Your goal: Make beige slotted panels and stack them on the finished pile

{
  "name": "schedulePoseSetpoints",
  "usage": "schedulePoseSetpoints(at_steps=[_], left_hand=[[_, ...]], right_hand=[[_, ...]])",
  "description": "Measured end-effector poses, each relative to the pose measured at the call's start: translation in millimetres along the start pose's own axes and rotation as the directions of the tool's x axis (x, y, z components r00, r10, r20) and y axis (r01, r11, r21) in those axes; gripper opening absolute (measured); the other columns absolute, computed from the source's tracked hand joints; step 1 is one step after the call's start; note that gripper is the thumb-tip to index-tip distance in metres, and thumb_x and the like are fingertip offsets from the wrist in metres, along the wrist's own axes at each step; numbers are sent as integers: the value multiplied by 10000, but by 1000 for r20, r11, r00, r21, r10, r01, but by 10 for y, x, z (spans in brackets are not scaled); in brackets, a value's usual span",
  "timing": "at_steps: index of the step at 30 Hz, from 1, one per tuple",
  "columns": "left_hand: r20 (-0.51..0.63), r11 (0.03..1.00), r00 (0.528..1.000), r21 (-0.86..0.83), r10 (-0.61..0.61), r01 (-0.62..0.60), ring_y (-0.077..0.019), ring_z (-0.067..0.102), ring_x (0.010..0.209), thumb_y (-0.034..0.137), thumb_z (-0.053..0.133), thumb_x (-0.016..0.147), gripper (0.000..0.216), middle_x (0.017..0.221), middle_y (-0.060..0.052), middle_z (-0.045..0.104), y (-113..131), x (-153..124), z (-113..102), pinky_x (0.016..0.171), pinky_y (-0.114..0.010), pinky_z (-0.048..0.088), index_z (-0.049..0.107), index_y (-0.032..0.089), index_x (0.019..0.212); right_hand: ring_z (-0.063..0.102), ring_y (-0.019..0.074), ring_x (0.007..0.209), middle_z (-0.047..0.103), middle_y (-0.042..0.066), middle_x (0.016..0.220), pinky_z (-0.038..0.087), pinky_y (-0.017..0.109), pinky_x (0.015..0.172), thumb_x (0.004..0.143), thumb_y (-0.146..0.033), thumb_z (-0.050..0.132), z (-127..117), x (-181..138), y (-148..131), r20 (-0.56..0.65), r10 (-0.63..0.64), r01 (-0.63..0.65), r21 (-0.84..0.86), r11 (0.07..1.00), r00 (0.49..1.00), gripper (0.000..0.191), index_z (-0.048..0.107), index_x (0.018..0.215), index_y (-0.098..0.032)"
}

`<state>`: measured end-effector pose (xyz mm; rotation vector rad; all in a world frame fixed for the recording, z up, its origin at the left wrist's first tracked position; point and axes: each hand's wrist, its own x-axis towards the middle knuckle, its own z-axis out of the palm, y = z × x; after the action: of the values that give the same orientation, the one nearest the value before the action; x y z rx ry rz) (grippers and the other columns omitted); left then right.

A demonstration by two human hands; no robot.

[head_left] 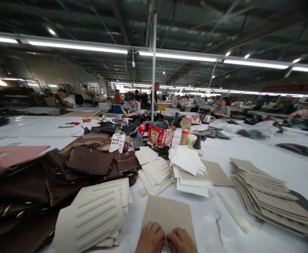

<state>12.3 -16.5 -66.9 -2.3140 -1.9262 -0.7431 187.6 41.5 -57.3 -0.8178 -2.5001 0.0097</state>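
Observation:
A flat grey-beige sheet of board (166,209) lies on the white table directly in front of me. My left hand (150,237) rests over its near part, the fingers curled and close together. Beside it, my right hand (181,240) is curled in the same way, a small gap separating the two. Both sets of fingertips point down at the board, and whatever they may pinch is hidden. Left of my hands is a fanned stack of cream panels with raised ribs (96,214). Beyond the board are more cream panels (155,172) and a pile of white sheets (188,161).
Dark brown leather bags (90,160) cover the left side, with a handwritten card (117,143) on them. Stacked grey-beige boards (269,193) stand at right, near thin pale strips (233,212). A red patterned box (159,136) sits farther back by a pole (154,70). Several people work beyond.

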Motion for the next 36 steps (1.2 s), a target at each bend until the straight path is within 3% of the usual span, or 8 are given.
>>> schedulePoseSetpoints(at_steps=[5, 13, 17, 21, 25, 27, 31, 36], left_hand=[[193, 997, 981, -53, -36, 47, -165, 465, 837, 277, 511, 820, 80, 866, -7, 554, 163, 65, -237, 739, -297, 360, 570, 223, 817], [214, 987, 965, -19, -151, 158, -186, 453, 865, 344, 470, 841, 179, 934, -41, 536, -14, -91, -426, 751, -322, 381, 565, 203, 897], [264, 998, 964, -33, -41, 51, -186, 463, 860, 284, 450, 855, 155, 925, -29, 552, 107, 17, -394, 747, -334, 378, 568, 231, 942], [286, 985, 955, -172, 79, -30, -178, 469, 888, 255, 444, 858, 186, 946, -20, 558, 195, 68, -352, 787, -334, 378, 552, 257, 1009], [306, 975, 952, -211, -5, 73, -175, 481, 842, 330, 494, 823, 157, 881, -32, 537, 110, 14, -450, 754, -316, 410, 569, 210, 890], [274, 979, 960, -180, -47, 100, -185, 479, 858, 354, 501, 814, 183, 900, -42, 533, 73, 27, -463, 756, -327, 410, 570, 202, 890], [229, 986, 973, -164, 8, 31, -212, 451, 958, 397, 545, 783, 303, 1019, -45, 528, 106, 146, -322, 818, -359, 378, 541, 246, 1046], [272, 995, 960, -58, -63, 81, -219, 451, 901, 561, 543, 716, 413, 960, -46, 520, 80, 188, -282, 773, -348, 383, 549, 231, 963]], right_hand=[[502, 155, 774, 550, 19, 779, 416, 284, 715, 827, -200, 490, -301, -54, -91, 156, 171, -191, 128, 973, 973, 112, 598, 840, -226], [478, 171, 832, 550, 53, 864, 400, 313, 774, 845, -245, 473, -479, -252, 91, 178, 222, -246, 124, 961, 959, 179, 603, 963, -207], [472, 172, 831, 550, 49, 877, 397, 314, 764, 820, -152, 470, -460, -163, 51, 246, 140, -180, 148, 972, 959, 248, 574, 1036, -214], [464, 170, 845, 541, 45, 888, 384, 320, 785, 799, -90, 452, -465, -107, -48, 281, 98, -150, 170, 974, 955, 269, 571, 1005, -215], [464, 175, 809, 529, 46, 838, 397, 322, 755, 802, -202, 506, -557, -140, -71, 320, 192, -243, 127, 962, 928, 108, 567, 891, -190], [465, 193, 845, 532, 59, 881, 397, 341, 765, 780, -252, 547, -574, -132, -55, 315, 217, -259, 97, 961, 924, 179, 561, 947, -188], [456, 216, 951, 527, 80, 1013, 376, 373, 817, 792, -295, 538, -480, -74, -32, 250, 195, -225, 100, 969, 949, 326, 522, 1111, -230], [471, 201, 885, 535, 64, 936, 386, 351, 789, 770, -373, 567, -453, -92, 20, 273, 249, -292, 128, 948, 929, 286, 543, 1002, -207]])
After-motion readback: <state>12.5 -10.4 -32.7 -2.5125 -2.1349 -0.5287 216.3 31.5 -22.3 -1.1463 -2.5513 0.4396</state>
